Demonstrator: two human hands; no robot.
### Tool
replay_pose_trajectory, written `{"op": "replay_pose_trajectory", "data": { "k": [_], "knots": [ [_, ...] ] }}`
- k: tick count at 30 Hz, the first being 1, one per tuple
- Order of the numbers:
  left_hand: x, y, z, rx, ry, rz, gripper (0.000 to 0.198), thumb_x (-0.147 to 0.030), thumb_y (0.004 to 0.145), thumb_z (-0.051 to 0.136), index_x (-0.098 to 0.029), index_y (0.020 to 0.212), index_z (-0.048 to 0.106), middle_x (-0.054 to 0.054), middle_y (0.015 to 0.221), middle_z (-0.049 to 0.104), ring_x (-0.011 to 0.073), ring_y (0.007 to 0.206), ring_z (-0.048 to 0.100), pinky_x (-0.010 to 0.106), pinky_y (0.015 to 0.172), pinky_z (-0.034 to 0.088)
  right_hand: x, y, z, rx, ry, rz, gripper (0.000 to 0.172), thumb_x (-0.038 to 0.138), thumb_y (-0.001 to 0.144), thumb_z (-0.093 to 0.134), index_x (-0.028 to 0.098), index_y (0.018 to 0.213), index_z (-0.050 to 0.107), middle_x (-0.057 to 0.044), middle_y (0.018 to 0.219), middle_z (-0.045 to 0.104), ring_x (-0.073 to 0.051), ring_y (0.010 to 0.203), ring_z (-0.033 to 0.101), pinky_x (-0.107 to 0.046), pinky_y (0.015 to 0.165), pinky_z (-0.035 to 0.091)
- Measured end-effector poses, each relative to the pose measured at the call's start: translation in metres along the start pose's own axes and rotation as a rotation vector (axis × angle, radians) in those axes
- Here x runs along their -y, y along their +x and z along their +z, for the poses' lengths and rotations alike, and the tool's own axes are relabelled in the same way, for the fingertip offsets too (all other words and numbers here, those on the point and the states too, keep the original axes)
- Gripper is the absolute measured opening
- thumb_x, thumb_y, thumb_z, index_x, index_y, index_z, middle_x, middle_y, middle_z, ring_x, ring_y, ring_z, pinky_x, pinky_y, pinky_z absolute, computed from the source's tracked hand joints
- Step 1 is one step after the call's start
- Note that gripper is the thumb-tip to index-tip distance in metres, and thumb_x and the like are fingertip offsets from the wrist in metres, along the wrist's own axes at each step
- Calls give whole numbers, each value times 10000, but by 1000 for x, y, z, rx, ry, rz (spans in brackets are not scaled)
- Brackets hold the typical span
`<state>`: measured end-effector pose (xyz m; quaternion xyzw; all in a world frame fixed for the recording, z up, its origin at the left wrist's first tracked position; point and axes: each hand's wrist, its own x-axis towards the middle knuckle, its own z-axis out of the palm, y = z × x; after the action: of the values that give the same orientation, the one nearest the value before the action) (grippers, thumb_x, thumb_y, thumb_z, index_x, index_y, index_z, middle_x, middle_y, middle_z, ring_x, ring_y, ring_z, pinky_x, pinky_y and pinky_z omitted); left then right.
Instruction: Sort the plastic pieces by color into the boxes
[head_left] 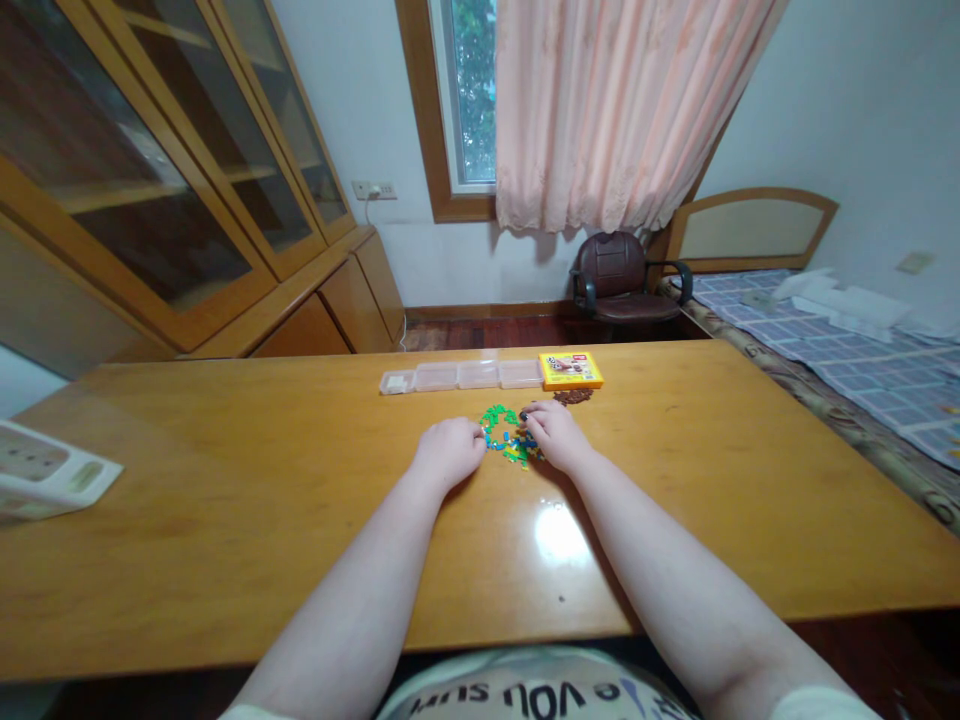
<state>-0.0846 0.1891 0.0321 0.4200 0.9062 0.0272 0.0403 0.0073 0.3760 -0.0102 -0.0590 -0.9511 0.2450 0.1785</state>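
A small heap of tiny green, blue and yellow bricks (501, 432) lies on the wooden table (225, 480). My left hand (448, 450) rests at the heap's left edge, fingers curled in a loose fist with the fingertips touching the bricks. At the heap's right edge is my right hand (553, 432), fingers bent and pinched down among the pieces. What either hand holds is too small to make out. A little pile of brown bricks (573, 396) sits just beyond my right hand.
A row of clear plastic compartment boxes (459, 377) and a yellow box (570, 369) stand behind the heap. A white device (45, 478) lies at the table's left edge. Beyond the table are a brown office chair (624, 280), a bed (855, 360) and wooden cabinets (225, 200).
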Motion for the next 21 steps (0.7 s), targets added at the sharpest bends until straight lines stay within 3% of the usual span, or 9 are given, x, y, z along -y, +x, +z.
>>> {"op": "replay_pose_trajectory", "data": {
  "k": [3,8,15,21],
  "knots": [
    [-3,-1,0,36,0,24,311,-283,833,408,-248,875,714,61,897,703,227,855,639,308,733,480,0,0,1,17,36,-76,321,268,930,424,171,868,724,-77,1020,680,-193,974,564,-333,897,388],
    [-6,-1,3,77,-40,48,329,-274,835,420,-289,1038,678,47,1028,698,223,935,634,312,807,472,2,-1,5,132,25,-205,265,288,910,472,197,935,719,-81,1121,648,-224,1098,513,-403,981,342],
    [-3,2,9,85,-40,-16,414,-279,861,403,-297,1248,550,67,1105,679,235,964,636,334,818,478,6,-4,8,222,-8,-126,267,338,897,492,280,1068,690,-62,1305,544,-272,1263,387,-525,1063,211],
    [-2,3,9,133,-21,-37,352,-303,869,395,-272,1142,616,87,1047,691,250,938,644,346,792,488,4,-3,9,219,-31,-101,282,357,899,478,273,1066,689,-74,1314,532,-283,1267,383,-543,1060,212]
  ]
}}
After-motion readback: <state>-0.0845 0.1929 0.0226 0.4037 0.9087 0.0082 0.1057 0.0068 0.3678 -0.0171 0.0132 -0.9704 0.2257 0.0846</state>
